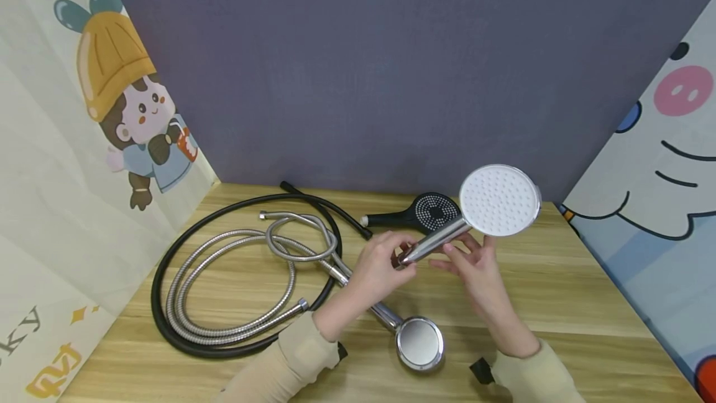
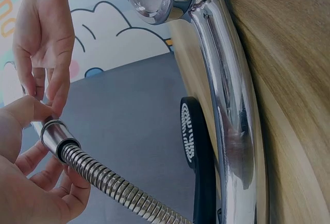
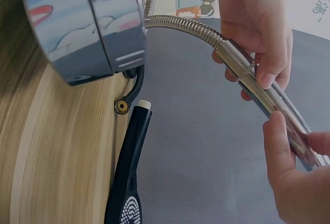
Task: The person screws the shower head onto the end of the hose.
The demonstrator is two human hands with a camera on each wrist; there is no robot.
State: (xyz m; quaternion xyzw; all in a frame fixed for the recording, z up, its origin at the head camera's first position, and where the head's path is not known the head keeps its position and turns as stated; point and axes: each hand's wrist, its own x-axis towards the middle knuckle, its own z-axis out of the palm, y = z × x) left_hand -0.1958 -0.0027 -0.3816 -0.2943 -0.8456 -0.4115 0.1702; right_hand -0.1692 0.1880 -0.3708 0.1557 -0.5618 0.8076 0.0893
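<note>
Rising behind everything, a grey panel (image 1: 358, 79) backs a wood-grained surface (image 1: 570, 303), on the left of which a black hose (image 1: 207, 351) lies in a wide loop, both its ends loose. Within that loop sit coiled steel hoses (image 1: 224, 333), seemingly two. The work looks well along, though not finished: the chrome shower head (image 1: 419, 344) lying nearest the person appears joined to one steel hose, and the white-faced shower head (image 1: 500, 201), lifted above the right half of the surface, has another meeting its handle end. Whether that joint is tight cannot be told. What seems left is the black shower head (image 1: 433, 211), which lies near the panel with nothing on its handle end, apart from the black hose. As for looks, the white-faced one is tilted, its broad round plate turned up and dotted with nozzles, its rim and straight handle glossy chrome. The two hands are near each other but apart: the left hand (image 1: 377, 266) pinches around the joint, while the right hand (image 1: 478, 269) holds the handle lightly between thumb and finger. Smallest of all, a smooth chrome collar (image 2: 55, 134) with a raised ring caps the ribbed steel hose there.
</note>
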